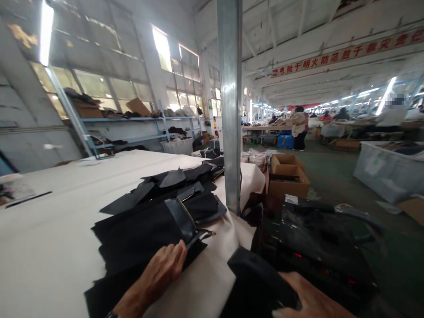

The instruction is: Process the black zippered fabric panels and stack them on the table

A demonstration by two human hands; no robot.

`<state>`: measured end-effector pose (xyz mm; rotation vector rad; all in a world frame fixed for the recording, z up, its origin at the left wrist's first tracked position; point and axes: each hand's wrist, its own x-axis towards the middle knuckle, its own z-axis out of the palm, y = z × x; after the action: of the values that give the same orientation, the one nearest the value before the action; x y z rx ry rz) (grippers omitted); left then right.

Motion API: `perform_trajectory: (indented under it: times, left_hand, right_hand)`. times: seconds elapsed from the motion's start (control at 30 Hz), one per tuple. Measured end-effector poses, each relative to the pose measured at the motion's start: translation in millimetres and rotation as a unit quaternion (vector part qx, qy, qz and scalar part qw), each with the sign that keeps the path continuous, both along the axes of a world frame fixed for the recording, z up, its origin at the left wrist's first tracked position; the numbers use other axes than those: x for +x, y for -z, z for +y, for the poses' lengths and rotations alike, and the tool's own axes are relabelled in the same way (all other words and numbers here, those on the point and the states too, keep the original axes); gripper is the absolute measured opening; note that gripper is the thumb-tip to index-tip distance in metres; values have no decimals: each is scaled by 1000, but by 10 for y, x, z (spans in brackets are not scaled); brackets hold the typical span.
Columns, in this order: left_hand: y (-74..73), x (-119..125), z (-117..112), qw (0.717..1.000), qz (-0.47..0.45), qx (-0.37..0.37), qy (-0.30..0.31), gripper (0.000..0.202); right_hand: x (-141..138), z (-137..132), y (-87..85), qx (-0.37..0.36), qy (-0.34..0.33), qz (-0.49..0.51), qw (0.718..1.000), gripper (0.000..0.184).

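Layered black fabric pieces (139, 238) lie on the white-covered table (49, 247). One of them carries a smooth dark strip and a zipper (187, 208) with gold-coloured teeth. My left hand (164, 267) has its fingers curled closed at the near edge of this piece, by the zipper's lower end. At the lower right, my right hand (308, 297) is closed on a black panel (255, 274) with a thick, folded-looking upper edge. Its fingertips are partly hidden, and the bottom of the panel runs out of view.
A metal post (230, 106) rises at the table's right edge. Right of it stands a dark machine (314, 234) with red lights. Cardboard boxes (288, 187) and a large grey bin (380, 170) stand on the floor. Blue shelves (132, 118) line the wall; people are farther back.
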<state>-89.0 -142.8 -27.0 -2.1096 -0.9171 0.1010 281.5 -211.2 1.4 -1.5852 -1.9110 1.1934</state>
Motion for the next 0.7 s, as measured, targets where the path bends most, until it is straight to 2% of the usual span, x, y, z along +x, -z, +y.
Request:
perform_trajectory:
  times: [0.2, 0.33, 0.47, 0.6, 0.7]
  left_hand:
    - [99, -11, 2, 1000, -15, -21, 10, 37]
    - [148, -37, 22, 1000, -1, -12, 17, 36]
    - [182, -60, 27, 999, -21, -8, 38, 36]
    - [168, -34, -36, 998, -43, -23, 40, 38]
    - [176, -244, -97, 996, -60, -63, 10, 45]
  right_hand:
    - [-366, 415, -309, -70, -113, 63, 989, 29]
    - [-647, 601, -415, -85, -136, 79, 984, 25]
    - [-912, 728, -417, -100, -164, 71, 979, 20]
    - [-1111, 829, -345, -60, -177, 69, 980, 17]
    - [-1133, 879, -300, -29, -164, 64, 984, 23]
